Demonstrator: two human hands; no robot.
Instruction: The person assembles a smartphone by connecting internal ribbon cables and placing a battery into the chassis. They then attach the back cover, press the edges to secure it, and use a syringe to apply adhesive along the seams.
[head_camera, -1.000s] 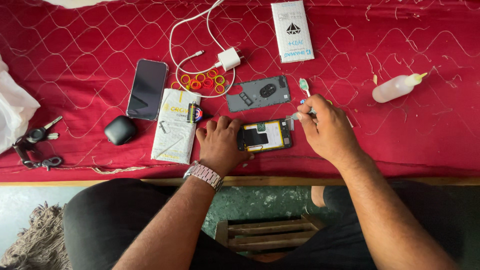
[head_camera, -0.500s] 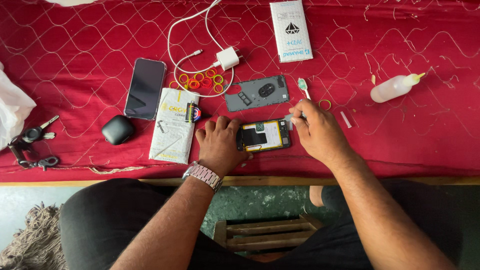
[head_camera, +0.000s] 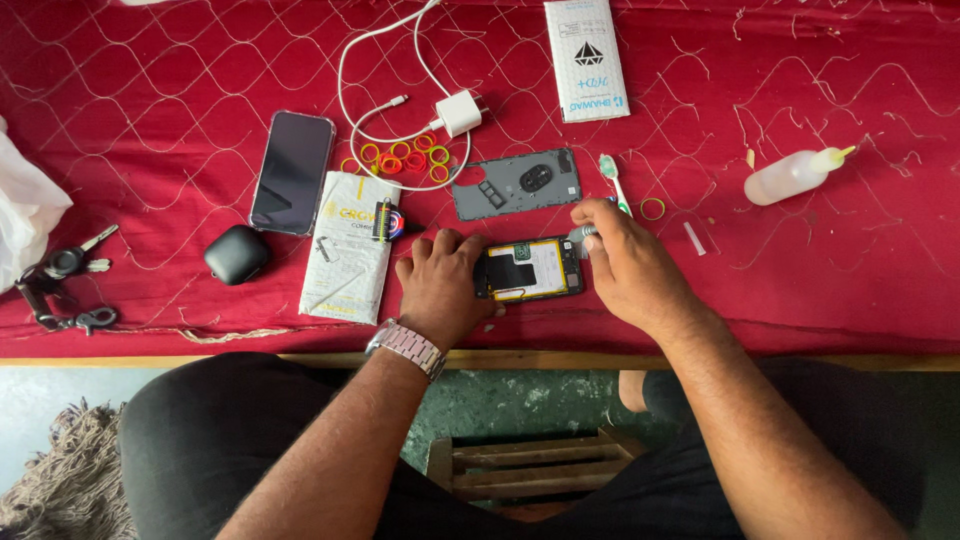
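An opened phone with its insides showing lies on the red cloth near the front edge. My left hand, with a metal watch on the wrist, holds the phone's left end down. My right hand grips a small silvery tool whose tip rests at the phone's upper right corner. The grey back cover sits just behind the phone. Beside the cover is a toothbrush.
A black phone, a white packet, a dark earbud case, keys, a white charger with cable, several coloured rubber rings, a squeeze bottle and a white box lie around. A wooden stool stands below.
My right hand has moved left and down from beside the toothbrush onto the phone's right corner with the tool. The left hand stays on the phone.
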